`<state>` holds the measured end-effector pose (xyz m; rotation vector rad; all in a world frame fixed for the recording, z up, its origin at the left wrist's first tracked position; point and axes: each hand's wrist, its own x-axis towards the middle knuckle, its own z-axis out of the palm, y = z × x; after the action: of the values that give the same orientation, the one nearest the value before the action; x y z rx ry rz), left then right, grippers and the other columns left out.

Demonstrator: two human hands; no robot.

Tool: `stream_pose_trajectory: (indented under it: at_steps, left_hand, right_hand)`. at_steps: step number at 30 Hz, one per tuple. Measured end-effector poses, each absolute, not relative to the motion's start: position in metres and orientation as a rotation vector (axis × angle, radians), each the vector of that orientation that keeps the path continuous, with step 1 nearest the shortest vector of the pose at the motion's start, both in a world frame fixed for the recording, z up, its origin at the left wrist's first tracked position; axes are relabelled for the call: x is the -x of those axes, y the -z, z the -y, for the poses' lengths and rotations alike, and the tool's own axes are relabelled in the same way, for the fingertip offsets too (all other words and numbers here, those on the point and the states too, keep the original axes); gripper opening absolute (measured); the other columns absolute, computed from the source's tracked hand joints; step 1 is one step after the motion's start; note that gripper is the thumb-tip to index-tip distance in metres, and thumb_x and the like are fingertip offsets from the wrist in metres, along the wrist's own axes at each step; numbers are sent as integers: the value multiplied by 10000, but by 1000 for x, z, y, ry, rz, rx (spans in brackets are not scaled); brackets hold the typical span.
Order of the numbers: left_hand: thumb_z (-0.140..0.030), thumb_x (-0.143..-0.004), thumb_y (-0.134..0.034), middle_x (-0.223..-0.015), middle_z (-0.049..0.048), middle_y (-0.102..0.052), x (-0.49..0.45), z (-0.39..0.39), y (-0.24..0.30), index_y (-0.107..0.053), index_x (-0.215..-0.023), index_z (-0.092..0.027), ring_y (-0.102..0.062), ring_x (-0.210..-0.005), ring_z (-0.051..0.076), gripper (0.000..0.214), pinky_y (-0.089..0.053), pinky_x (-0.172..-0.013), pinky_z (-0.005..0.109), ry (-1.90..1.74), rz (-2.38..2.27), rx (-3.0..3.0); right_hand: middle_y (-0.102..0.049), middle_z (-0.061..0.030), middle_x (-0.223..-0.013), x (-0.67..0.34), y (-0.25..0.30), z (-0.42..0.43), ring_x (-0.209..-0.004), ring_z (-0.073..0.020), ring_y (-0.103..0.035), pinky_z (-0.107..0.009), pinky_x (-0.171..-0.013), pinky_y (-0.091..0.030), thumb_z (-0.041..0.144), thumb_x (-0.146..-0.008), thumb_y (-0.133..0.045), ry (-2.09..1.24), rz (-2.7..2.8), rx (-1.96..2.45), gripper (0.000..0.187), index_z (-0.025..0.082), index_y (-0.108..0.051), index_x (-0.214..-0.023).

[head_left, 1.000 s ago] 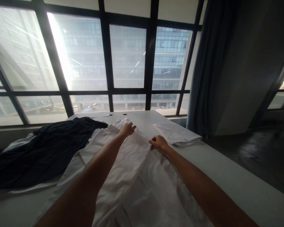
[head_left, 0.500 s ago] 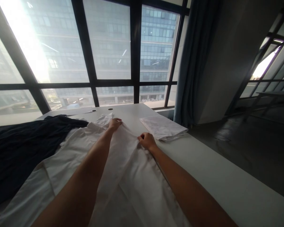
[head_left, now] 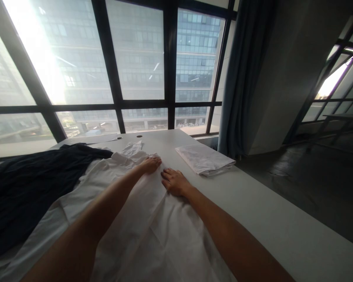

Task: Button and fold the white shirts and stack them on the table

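Observation:
A white cloth garment (head_left: 135, 231) is spread across the table in front of me, creased in places, its exact kind unclear. My left hand (head_left: 152, 165) lies palm down on the garment's far end, fingers stretched out. Just right of it, my right hand (head_left: 175, 182) rests flat on the same fabric near its right edge, its fingers apart. A small gap separates the two hands. Neither hand grips the fabric. More white cloth (head_left: 132, 148) is bunched beyond my left hand.
Dark navy cloth (head_left: 35, 188) covers the left side, partly over white fabric. A folded white cloth (head_left: 206, 158) lies to the right on the white table (head_left: 253, 203). Windows (head_left: 141, 58) stand behind, with a blue curtain (head_left: 235, 86) beside a pillar.
Both hands have let go of the pinched garment and now lie flat on it. The left hand moved right and nearer; the right moved slightly left and nearer. The fabric edge has come down.

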<state>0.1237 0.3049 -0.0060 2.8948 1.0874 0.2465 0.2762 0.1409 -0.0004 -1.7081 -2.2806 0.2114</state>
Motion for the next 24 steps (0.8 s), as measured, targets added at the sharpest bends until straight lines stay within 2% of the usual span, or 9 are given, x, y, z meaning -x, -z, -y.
stream_pose_trajectory:
  at_steps: [3,5,10,14,17,21,22,24]
  left_hand:
    - [-398,-1011,-212,-1590,146,-227,-121,-301,17,-300,-1504,-146,-182,-1474,271,560,-184,-1162,512,-139,-1144,-2798]
    - [-420,-1010,-204,-1604,149,-164,-123,-295,17,-238,-1526,-136,-121,-1487,272,590,-149,-1169,523,-124,-1213,-2770]
    - [-466,-1002,-229,-1604,140,-162,-99,-275,-1,-241,-1526,-145,-114,-1489,256,614,-112,-1183,502,-208,-1386,-2804]
    - [-473,-998,-235,-1598,126,-194,-12,-261,-16,-288,-1513,-177,-135,-1486,248,596,-122,-1186,487,-169,-1554,-2709]
    - [-466,-981,-289,-1584,167,-210,67,-249,-15,-318,-1500,-129,-168,-1477,271,620,-168,-1179,472,-92,-1738,-2565]
    - [-492,-980,-252,-1590,154,-192,127,-235,1,-335,-1492,-129,-134,-1484,261,633,-158,-1176,502,-35,-1807,-2512]
    - [-491,-984,-231,-1592,141,-197,132,-232,5,-338,-1491,-143,-132,-1486,250,625,-154,-1176,505,-57,-1808,-2525]
    - [-486,-987,-218,-1590,122,-217,133,-228,10,-346,-1488,-172,-139,-1485,234,605,-150,-1175,505,-107,-1817,-2541]
  right_hand:
    - [-152,-80,-1611,-276,2,-143,-1486,-257,-92,-565,-1169,-53,440,-991,-306,-364,2336,1858,582,209,-294,-1525]
    - [-124,-73,-1615,-277,2,-143,-1489,-247,-61,-560,-1170,-34,449,-993,-281,-373,2354,1856,595,215,-252,-1539]
    - [-147,-75,-1612,-277,3,-142,-1487,-250,-79,-569,-1166,-51,462,-992,-260,-329,2364,1876,596,227,-255,-1539]
    - [-120,-54,-1617,-277,2,-142,-1489,-242,-71,-571,-1167,-57,462,-992,-247,-339,2377,1939,602,232,-223,-1547]
    - [-193,-66,-1604,-276,-4,-146,-1475,-280,-153,-582,-1154,-133,484,-975,-319,-355,2363,1950,596,250,-305,-1522]
    - [-494,-151,-1439,-263,-19,-170,-1300,-343,-471,-533,-1084,-310,480,-965,-370,-270,2306,2027,504,202,-594,-1320]
    - [-527,-167,-1404,-258,-22,-179,-1262,-336,-507,-509,-1076,-322,461,-974,-351,-208,2286,2044,499,178,-613,-1292]
    - [-493,-173,-1434,-246,-26,-203,-1296,-310,-473,-468,-1098,-293,414,-986,-330,-83,2251,2046,497,155,-561,-1343]
